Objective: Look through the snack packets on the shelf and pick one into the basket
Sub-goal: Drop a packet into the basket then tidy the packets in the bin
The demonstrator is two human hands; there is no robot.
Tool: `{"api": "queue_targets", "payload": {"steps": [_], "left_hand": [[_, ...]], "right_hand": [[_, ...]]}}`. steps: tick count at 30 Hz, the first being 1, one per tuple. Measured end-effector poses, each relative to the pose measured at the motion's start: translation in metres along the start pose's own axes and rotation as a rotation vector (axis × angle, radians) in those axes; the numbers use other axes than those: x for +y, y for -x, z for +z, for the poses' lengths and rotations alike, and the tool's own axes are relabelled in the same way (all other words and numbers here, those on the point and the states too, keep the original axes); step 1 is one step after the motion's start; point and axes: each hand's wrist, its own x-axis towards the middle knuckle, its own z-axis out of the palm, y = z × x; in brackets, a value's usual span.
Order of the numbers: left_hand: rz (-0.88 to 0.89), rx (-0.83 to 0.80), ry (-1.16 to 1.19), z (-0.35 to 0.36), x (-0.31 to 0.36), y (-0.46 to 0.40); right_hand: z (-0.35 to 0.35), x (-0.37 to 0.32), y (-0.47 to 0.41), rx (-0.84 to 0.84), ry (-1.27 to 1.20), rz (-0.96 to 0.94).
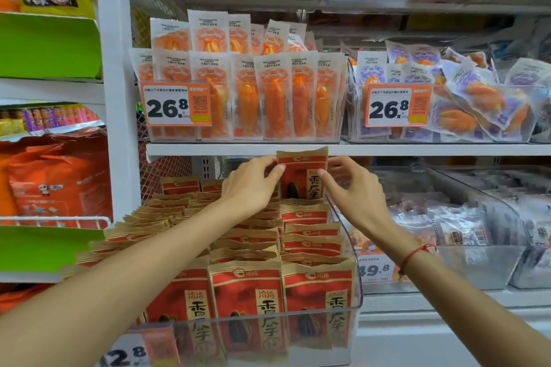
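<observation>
A red and tan snack packet (301,176) stands upright at the back of a clear bin (354,286) on the lower shelf. My left hand (249,185) pinches its left edge and my right hand (354,191) pinches its right edge, so both hold it raised above the rows. Several more of the same packets (247,301) fill the bin in rows toward the front. No basket is in view.
The white shelf board (208,148) sits just above the raised packet. Bins of orange packets (247,95) and purple packets (465,104) stand on the upper shelf. A clear bin of pale packets (477,226) lies to the right. A white upright post (119,98) stands at left.
</observation>
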Motion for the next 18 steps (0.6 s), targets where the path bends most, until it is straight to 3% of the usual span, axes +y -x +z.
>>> {"api": "queue_targets", "payload": {"steps": [4, 10, 12, 15, 18], "left_hand": [[-0.073, -0.095, 0.066, 0.008, -0.004, -0.011], [0.072, -0.155, -0.003, 0.017, -0.008, -0.007], [0.079, -0.220, -0.043, 0.019, -0.006, -0.006], [0.079, -0.317, -0.101, 0.022, -0.005, -0.007], [0.108, -0.363, -0.139, 0.021, -0.007, -0.009]], "right_hand": [[0.009, 0.013, -0.005, -0.134, 0.128, 0.044], [0.019, 0.036, -0.015, -0.371, 0.253, 0.131], [0.016, 0.034, -0.018, -0.360, 0.227, 0.119], [0.009, 0.028, -0.014, -0.196, 0.082, 0.012], [-0.002, 0.024, -0.004, -0.345, 0.132, -0.099]]}}
